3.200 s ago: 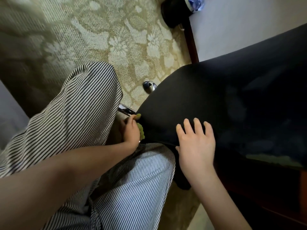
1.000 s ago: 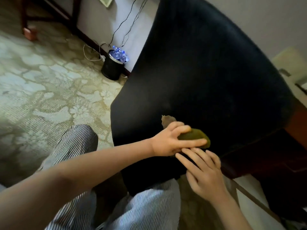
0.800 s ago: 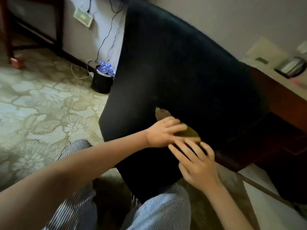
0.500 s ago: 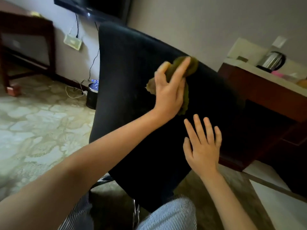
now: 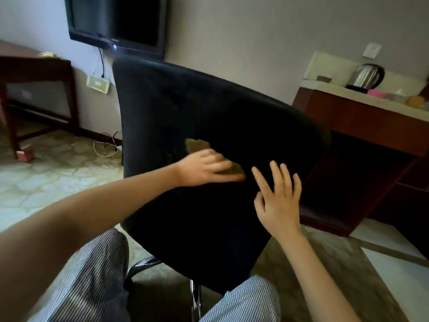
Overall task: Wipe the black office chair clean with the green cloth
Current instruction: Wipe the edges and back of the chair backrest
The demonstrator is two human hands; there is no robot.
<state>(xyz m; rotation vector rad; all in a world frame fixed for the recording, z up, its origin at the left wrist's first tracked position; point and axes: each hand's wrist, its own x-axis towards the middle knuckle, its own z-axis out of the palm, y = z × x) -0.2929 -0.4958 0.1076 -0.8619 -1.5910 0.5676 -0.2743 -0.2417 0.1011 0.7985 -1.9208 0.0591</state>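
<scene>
The black office chair (image 5: 181,108) fills the middle of the head view, its backrest facing me and leaning to the right. My left hand (image 5: 204,169) presses the green cloth (image 5: 196,145) flat against the middle of the backrest; the cloth shows above and beyond my blurred fingers. My right hand (image 5: 279,201) rests open on the backrest just right of the cloth, fingers spread, holding nothing. Chrome parts of the chair's base (image 5: 141,267) show below the backrest between my striped trouser legs.
A dark wooden desk (image 5: 362,122) with a kettle (image 5: 366,76) stands close to the chair's right. A wall-mounted television (image 5: 116,22) hangs behind the chair. A wooden table (image 5: 34,66) stands at the left. Cables (image 5: 105,147) lie on the patterned carpet.
My left hand has swept the cloth down from the upper backrest to its middle. My right hand has stayed on the backrest. My view has lifted from the seat to the backrest.
</scene>
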